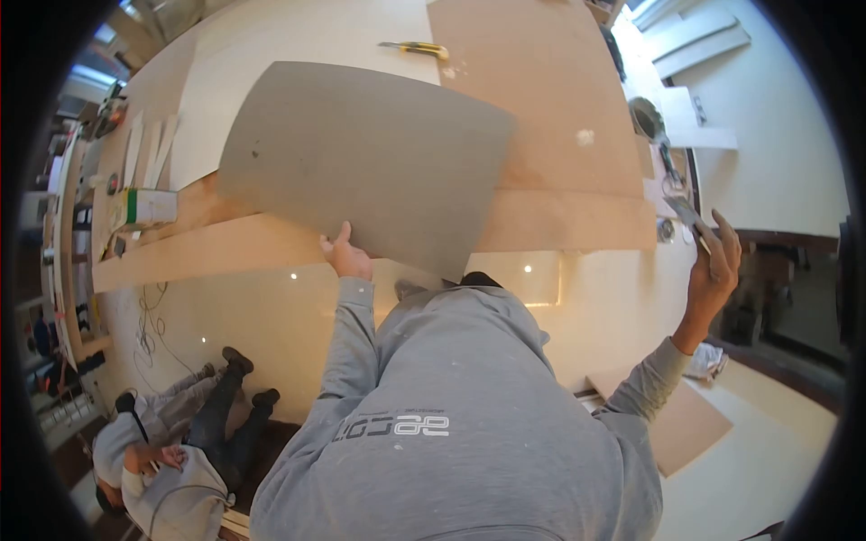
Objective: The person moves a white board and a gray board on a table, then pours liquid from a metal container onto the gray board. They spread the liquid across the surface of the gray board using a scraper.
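A large grey sheet (361,153) with slightly curved edges lies tilted over the wooden workbench (577,216). My left hand (349,254) grips its near edge, thumb on top and the other fingers hidden underneath. Out to the right, away from the sheet, my right hand (717,257) is raised and closed around a scraper (690,219) with a flat, dark blade. A yellow utility knife (422,49) rests on the bench beyond the sheet's far edge.
On the bench's left stand a white-and-green container (149,206) and several thin strips (149,149). A round tin (645,117) is at the right. Two people sit low at left near a loose cable (144,334). A brown board (677,424) lies behind my right arm.
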Demonstrator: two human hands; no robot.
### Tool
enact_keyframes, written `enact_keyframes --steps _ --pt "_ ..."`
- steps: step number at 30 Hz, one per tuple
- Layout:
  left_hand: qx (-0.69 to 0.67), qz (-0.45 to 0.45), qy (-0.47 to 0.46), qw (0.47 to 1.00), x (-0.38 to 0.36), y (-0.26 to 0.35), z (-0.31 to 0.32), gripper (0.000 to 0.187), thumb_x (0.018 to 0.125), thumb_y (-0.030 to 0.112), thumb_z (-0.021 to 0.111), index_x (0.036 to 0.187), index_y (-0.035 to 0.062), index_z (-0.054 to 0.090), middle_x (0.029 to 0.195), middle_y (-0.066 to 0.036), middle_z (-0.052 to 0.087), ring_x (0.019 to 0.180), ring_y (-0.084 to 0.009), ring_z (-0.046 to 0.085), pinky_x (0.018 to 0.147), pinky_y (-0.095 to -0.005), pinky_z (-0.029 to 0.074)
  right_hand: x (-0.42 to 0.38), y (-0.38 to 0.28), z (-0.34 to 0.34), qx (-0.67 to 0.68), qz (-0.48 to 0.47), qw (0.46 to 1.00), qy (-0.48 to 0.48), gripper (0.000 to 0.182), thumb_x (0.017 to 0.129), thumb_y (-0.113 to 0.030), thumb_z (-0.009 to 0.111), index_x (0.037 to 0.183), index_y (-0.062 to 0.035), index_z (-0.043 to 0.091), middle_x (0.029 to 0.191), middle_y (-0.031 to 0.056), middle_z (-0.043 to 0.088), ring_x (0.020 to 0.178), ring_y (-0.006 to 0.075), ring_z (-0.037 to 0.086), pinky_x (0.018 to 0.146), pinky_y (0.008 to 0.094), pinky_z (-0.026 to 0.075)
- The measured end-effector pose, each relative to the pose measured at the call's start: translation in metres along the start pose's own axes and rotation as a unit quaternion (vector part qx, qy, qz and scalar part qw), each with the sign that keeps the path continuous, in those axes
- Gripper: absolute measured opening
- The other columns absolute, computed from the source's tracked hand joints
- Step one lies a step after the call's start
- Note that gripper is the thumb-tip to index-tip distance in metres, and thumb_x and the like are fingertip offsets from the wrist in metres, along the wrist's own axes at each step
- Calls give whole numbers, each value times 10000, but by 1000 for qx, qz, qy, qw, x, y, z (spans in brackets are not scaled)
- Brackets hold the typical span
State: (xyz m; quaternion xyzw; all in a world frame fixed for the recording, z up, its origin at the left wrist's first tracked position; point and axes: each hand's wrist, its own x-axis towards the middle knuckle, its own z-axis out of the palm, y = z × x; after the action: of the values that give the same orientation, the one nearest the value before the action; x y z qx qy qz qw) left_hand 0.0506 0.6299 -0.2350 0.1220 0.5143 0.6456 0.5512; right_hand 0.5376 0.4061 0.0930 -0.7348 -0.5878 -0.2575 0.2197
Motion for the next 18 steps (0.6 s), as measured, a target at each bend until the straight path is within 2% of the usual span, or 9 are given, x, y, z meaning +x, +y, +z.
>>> enact_keyframes --steps 1,4,7,10,13,15,16,17,18 --pt "19 -5 12 1000 -1 -3 -6 580 962 -55 711 1484 31 475 1432 -114 582 1270 -292 587 1090 -488 512 1 -1 -1 3 -7 1000 -3 331 847 106 721 1123 -52 812 1270 130 768 1226 324 696 1090 439 502" --pt "85 -129 -3 988 3 12 -22 528 971 -9 720 1447 27 494 1360 -101 596 1199 -271 602 1020 -516 538 5 -11 -8 10 -21 1000 -21 277 878 72 742 1130 -24 808 1281 166 765 1196 326 705 1081 426 494" --pt "131 -134 -87 978 10 18 -43 574 985 51 722 1496 12 463 1270 -108 620 1127 -252 618 957 -547 555 6 -13 -7 22 -14 999 -24 324 816 95 739 1090 -59 821 1266 119 774 1226 325 702 1096 442 515" --pt "250 -1 33 968 -5 13 -43 589 1001 105 719 1531 24 473 1223 -115 663 1086 -253 651 933 -495 567 -2 3 7 50 6 998 -25 341 809 86 745 1096 -74 834 1295 103 770 1252 313 692 1121 442 503" --pt "478 174 -27 861 -48 19 2 514 1000 126 724 1477 10 570 1217 -108 700 1088 -248 680 961 -420 565 0 26 31 70 12 997 -19 375 796 97 742 1106 -88 842 1311 93 767 1278 315 678 1138 444 496" --pt "483 162 -281 814 -106 14 65 377 1005 139 719 1350 -5 676 1257 -110 716 1121 -236 690 976 -364 558 7 47 51 93 6 995 -19 380 788 101 739 1102 -89 841 1315 90 765 1284 319 674 1147 443 492" --pt "496 104 -378 775 -124 -9 90 322 1038 181 681 1303 1 712 1303 -139 721 1152 -247 701 995 -374 556 12 59 62 109 -7 994 -11 380 785 101 736 1098 -88 839 1315 90 764 1286 321 673 1153 447 488" --pt "497 28 -460 735 -148 -29 119 414 1061 268 662 1381 6 676 1419 -208 671 1297 -305 657 1096 -398 509 18 72 73 127 -19 992 -3 380 781 100 732 1095 -87 838 1315 90 764 1288 323 671 1158 450 485" --pt "534 102 -487 683 -161 -75 130 487 1072 311 634 1445 -2 622 1491 -231 612 1373 -356 594 1152 -439 462 21 86 83 144 -29 989 7 380 777 100 729 1091 -86 837 1315 91 763 1290 326 669 1164 453 481"
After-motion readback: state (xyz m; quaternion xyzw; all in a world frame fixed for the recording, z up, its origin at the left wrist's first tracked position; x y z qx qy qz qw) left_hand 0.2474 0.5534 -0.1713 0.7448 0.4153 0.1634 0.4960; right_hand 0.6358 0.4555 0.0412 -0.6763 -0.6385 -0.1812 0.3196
